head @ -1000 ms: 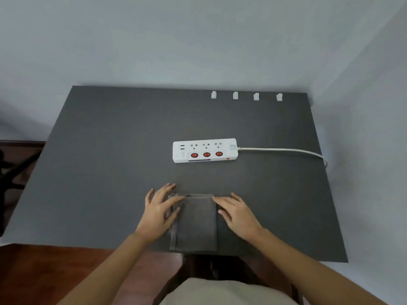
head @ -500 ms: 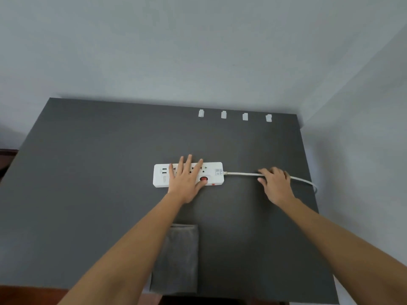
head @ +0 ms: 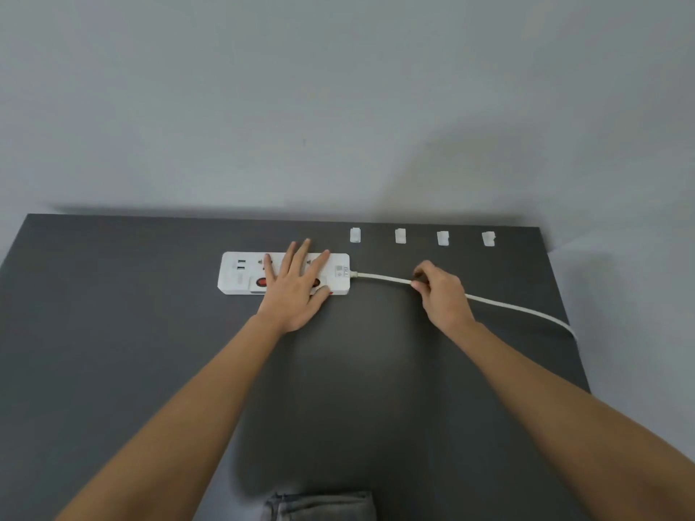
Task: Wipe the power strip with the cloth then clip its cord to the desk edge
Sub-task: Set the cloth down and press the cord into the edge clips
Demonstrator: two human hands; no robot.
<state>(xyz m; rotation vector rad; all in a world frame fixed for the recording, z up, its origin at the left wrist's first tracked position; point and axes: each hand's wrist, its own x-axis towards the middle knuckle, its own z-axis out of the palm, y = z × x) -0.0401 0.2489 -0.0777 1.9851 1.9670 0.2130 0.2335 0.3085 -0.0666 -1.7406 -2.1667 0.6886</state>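
Note:
A white power strip point(head: 240, 274) with red switches lies near the far edge of the dark desk point(head: 113, 332). My left hand point(head: 297, 287) rests flat on top of it, fingers spread, covering its middle sockets. The white cord point(head: 380, 277) leaves the strip's right end and runs to the desk's right edge. My right hand point(head: 440, 295) pinches the cord a short way from the strip, lifting it slightly. Several white cord clips point(head: 355, 235) sit in a row along the far edge. The folded grey cloth point(head: 319, 505) lies at the near edge, untouched.
A grey wall rises directly behind the desk. The desk's right edge point(head: 564, 314) is close to the cord, which drops over it. The clip row spans from just right of the strip to the far right corner point(head: 488, 238).
Both hands left the cloth and reached forward. The left hand pushed the strip toward the far edge near the clips. The right hand closed on the cord.

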